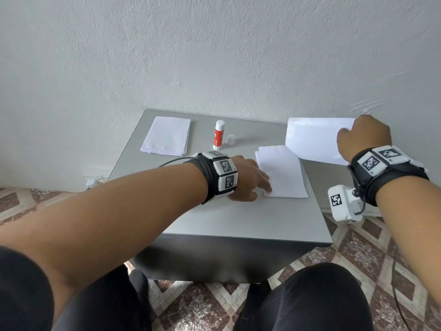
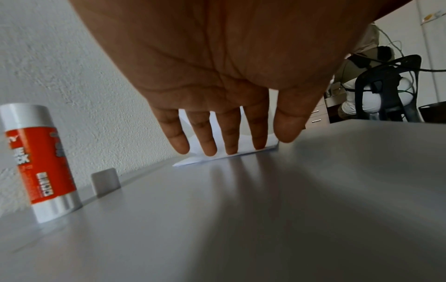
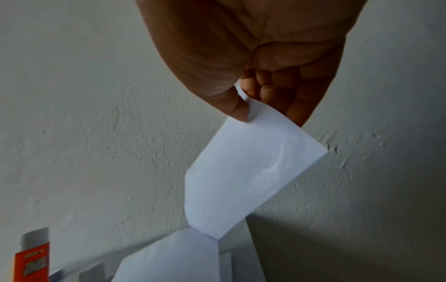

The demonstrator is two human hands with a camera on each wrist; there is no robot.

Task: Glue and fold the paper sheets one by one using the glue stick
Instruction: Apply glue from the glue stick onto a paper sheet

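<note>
A grey tabletop stands against a white wall; its near half is bare up to the front edge. By the far left corner lies a stack of paper sheets. Near the middle of the far edge the glue stick stands upright, its cap off and standing just beside it on the right.

Toward the right edge lies a folded paper pile. The left hand reaches across from the left with its fingers straight and spread, the tips pressing on the near left corner of that pile.

The right hand is raised beyond the far right corner, close to the wall, knuckles up. It pinches the top corner of a single paper sheet between thumb and curled fingers; the sheet hangs in the air, overlapping the tabletop's right edge.

The right wrist view shows that pinch and a crease running across the held sheet, so it seems folded, though blur makes this uncertain. The left wrist view shows the pile's layered edge under the fingertips, and a seated person on a dark chair beyond the tabletop, hidden from the head view.
</note>
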